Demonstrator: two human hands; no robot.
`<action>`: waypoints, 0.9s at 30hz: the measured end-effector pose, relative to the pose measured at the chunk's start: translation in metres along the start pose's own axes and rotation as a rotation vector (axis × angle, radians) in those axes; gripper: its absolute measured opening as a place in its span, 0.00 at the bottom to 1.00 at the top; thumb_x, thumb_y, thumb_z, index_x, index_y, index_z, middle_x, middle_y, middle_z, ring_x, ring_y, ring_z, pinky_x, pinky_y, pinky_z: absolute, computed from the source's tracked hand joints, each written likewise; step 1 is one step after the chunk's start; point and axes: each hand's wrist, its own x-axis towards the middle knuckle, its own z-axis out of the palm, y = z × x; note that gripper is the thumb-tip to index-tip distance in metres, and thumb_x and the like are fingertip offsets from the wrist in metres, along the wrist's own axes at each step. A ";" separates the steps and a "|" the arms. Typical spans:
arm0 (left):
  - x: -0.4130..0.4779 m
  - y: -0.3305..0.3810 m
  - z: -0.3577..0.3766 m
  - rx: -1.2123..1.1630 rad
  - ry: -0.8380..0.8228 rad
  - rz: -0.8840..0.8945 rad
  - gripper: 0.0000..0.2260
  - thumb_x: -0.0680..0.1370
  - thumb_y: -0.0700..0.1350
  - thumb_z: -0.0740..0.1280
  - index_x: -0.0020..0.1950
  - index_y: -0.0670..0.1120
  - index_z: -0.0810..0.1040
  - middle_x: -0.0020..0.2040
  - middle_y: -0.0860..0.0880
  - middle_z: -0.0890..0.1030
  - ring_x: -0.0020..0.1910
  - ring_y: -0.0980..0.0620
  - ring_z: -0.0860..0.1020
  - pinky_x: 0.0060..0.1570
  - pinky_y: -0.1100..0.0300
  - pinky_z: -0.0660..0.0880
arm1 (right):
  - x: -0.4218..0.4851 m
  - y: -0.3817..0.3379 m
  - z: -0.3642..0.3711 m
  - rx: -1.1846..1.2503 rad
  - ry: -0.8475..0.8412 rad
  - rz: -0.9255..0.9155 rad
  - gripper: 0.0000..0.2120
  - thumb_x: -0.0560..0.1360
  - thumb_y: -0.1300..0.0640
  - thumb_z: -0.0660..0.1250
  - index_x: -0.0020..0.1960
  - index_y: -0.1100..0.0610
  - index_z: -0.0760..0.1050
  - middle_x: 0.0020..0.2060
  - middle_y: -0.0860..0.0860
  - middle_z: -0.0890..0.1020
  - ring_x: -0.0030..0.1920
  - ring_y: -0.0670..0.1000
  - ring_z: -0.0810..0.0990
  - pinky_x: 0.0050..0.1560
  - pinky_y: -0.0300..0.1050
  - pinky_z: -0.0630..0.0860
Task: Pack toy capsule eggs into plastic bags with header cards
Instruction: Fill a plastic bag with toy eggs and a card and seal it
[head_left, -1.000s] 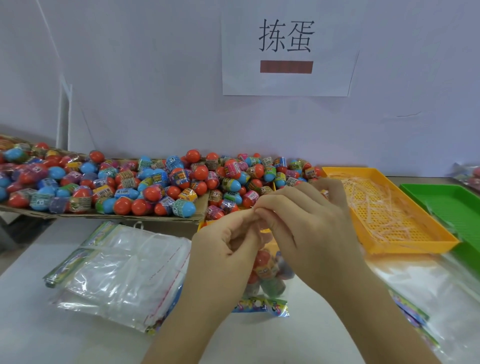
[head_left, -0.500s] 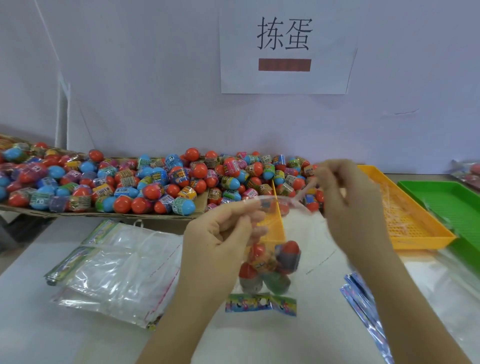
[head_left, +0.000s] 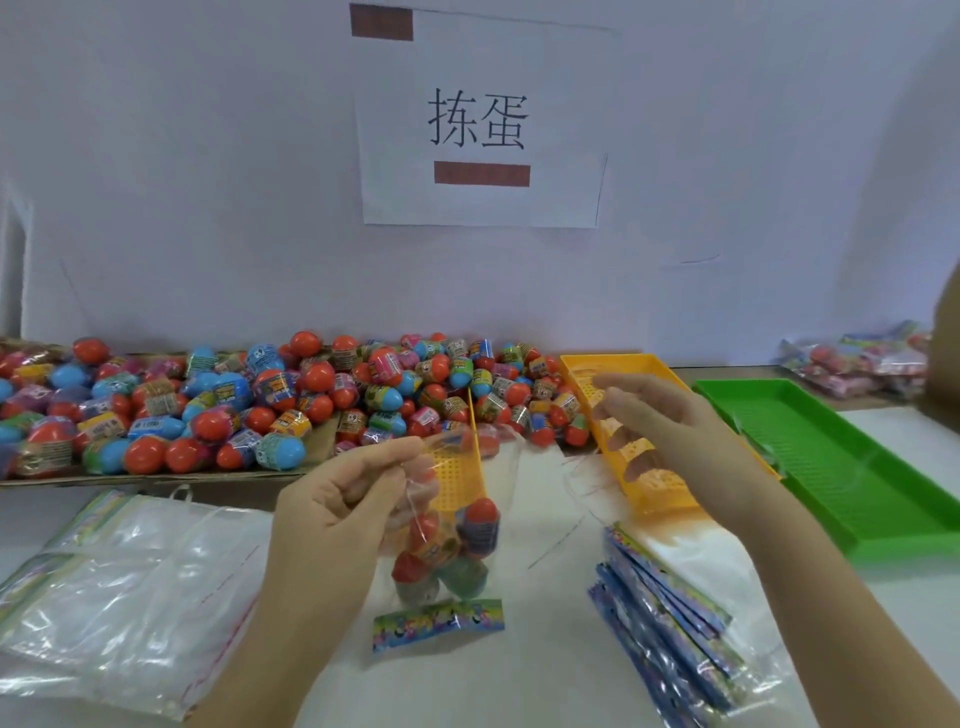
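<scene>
My left hand (head_left: 332, 499) pinches bag (head_left: 441, 571) top, frame centre | right hand (head_left: 675, 441) slack, empty, centre right | risk: one-sided pinch slips, mouth gapes, eggs (head_left: 480, 519) spill onto desk (head_left: 540, 680).

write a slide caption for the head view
Left hand pinches a bag of eggs, header card down; right hand open before the yellow tray.

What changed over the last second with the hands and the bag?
The right hand let go of the bag and swung right, now open over the orange tray. The left hand still pinches the bag's top, eggs inside, header card at the bottom. Egg pile stayed put.
</scene>
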 end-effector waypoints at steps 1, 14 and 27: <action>0.000 0.000 0.000 0.006 0.000 0.003 0.13 0.78 0.33 0.63 0.49 0.48 0.84 0.43 0.47 0.87 0.42 0.49 0.86 0.37 0.60 0.82 | -0.003 -0.003 0.002 -0.048 -0.071 -0.016 0.25 0.63 0.37 0.68 0.58 0.43 0.79 0.46 0.41 0.83 0.41 0.45 0.81 0.38 0.44 0.79; -0.005 0.005 0.003 0.045 -0.038 0.023 0.13 0.78 0.33 0.63 0.48 0.49 0.84 0.42 0.49 0.87 0.42 0.51 0.85 0.40 0.58 0.83 | -0.007 -0.004 0.037 -0.155 -0.174 -0.161 0.03 0.71 0.48 0.71 0.39 0.43 0.81 0.33 0.40 0.82 0.29 0.42 0.76 0.29 0.31 0.71; -0.003 0.005 0.000 0.007 -0.042 -0.017 0.13 0.78 0.33 0.63 0.48 0.48 0.84 0.43 0.48 0.87 0.42 0.51 0.86 0.37 0.61 0.82 | -0.005 -0.003 0.042 -0.190 -0.226 -0.144 0.06 0.76 0.56 0.68 0.46 0.45 0.81 0.36 0.41 0.82 0.33 0.44 0.79 0.30 0.40 0.76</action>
